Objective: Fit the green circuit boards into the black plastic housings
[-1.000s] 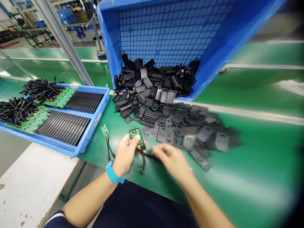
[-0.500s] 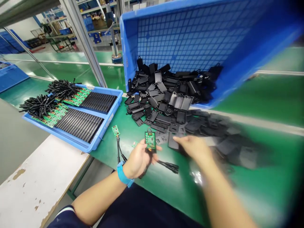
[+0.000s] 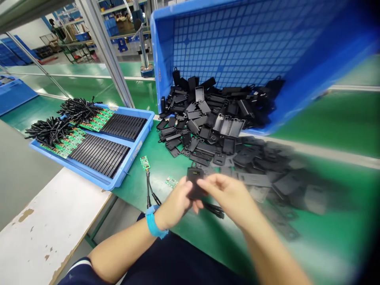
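Note:
Between my two hands is a small black plastic case (image 3: 194,174), its flat cover lying over the circuit board. My left hand (image 3: 174,204) grips the case from the left and below. The fingertips of my right hand (image 3: 228,194) pinch the cover at its right edge. Black cables (image 3: 215,210) come out beneath the case toward the right. A green circuit board (image 3: 145,162) with two black leads lies on the table left of my hands. Closer to my left hand is another small green board (image 3: 171,181), partly hidden.
A large blue crate (image 3: 219,43) lies tipped on its side, black case shells (image 3: 204,107) spilling from it. Flat black covers (image 3: 267,174) are heaped at right, blurred. At left, a blue tray (image 3: 118,180) holds rows of cases with boards and cables. A metal post (image 3: 107,51) stands behind.
My right hand let go of the cables, took a flat cover from the heap and brought it onto the case. The board in the case is now covered. The view shifted left.

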The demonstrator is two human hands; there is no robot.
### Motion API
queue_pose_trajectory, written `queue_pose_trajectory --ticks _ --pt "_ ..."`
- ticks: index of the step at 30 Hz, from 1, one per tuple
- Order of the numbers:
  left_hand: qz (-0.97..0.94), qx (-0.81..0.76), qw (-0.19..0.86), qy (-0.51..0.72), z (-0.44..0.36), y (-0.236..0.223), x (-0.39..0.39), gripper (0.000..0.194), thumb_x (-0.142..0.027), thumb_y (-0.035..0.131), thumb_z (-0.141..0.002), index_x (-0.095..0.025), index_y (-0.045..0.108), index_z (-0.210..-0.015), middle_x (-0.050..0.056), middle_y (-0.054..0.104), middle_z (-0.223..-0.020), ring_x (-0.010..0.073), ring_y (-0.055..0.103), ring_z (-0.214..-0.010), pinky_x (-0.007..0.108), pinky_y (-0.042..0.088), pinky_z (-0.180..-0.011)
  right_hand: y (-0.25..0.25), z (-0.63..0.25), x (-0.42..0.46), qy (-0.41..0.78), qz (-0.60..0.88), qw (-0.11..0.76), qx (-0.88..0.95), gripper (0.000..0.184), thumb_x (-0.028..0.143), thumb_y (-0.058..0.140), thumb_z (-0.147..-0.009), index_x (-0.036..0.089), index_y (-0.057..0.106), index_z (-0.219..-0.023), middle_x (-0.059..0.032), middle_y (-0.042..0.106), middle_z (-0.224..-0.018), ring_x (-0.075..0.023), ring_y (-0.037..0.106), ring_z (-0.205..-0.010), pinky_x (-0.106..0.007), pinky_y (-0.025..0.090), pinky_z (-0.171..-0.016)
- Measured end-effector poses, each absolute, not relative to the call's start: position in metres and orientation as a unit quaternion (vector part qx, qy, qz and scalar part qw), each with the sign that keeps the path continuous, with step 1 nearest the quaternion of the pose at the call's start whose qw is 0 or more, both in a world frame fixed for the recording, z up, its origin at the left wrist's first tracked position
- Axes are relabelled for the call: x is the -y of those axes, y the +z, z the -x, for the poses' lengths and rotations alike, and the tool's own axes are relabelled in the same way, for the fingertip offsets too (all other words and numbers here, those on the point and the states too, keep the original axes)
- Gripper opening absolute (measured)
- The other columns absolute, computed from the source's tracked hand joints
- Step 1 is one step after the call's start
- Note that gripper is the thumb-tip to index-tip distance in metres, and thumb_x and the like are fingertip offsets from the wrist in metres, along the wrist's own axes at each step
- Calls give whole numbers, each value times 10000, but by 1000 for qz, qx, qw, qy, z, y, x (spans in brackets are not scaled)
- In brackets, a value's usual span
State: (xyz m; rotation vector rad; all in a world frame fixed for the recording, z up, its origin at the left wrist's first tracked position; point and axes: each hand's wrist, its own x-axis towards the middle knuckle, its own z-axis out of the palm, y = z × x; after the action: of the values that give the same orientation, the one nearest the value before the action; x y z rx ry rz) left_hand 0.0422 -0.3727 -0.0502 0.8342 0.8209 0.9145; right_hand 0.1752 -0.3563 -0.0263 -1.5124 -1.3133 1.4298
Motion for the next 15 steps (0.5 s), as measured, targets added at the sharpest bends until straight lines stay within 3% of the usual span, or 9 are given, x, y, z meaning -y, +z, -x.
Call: queue_pose_trajectory --ticks 3,5,8,12,15 --pt "-476 -418 679 371 -41 -48 375 287 -399 377 -849 -143 406 -978 -24 482 -622 65 447 -495 192 366 -473 -36 -176 359 562 557 363 491 296 454 602 -711 195 484 -629 26 531 -451 -134 508 -437 -251 406 -476" --pt "-503 -418 670 352 -41 -47 375 311 -369 380 -856 -140 376 -1066 -34 485 -601 55 447 -448 175 367 -438 -39 -177 361 565 543 396 479 259 417 627 -705 190 502 -725 23 556 -546 -126 519 -492 -236 403 -486" --pt "-507 -389 690 342 -45 -48 378 404 -349 363 -863 -169 273 -1213 1 534 -685 78 534 -442 179 415 -405 -38 -178 364 635 484 397 453 262 389 617 -726 177 530 -853 26 549 -611 -108 498 -528 -217 382 -498" --pt "-530 -397 677 322 -54 -55 390 430 -354 333 -867 -197 249 -1259 51 590 -795 118 598 -468 205 452 -406 -42 -188 376 654 489 386 429 292 432 582 -740 150 552 -670 49 444 -467 -93 409 -432 -216 323 -442" --pt "-650 -393 598 255 -54 -56 389 550 -402 425 -826 -197 264 -1311 57 649 -781 156 631 -576 235 468 -518 -45 -220 392 566 570 382 457 307 470 619 -684 163 606 -691 -13 574 -575 -164 534 -545 -267 423 -515"
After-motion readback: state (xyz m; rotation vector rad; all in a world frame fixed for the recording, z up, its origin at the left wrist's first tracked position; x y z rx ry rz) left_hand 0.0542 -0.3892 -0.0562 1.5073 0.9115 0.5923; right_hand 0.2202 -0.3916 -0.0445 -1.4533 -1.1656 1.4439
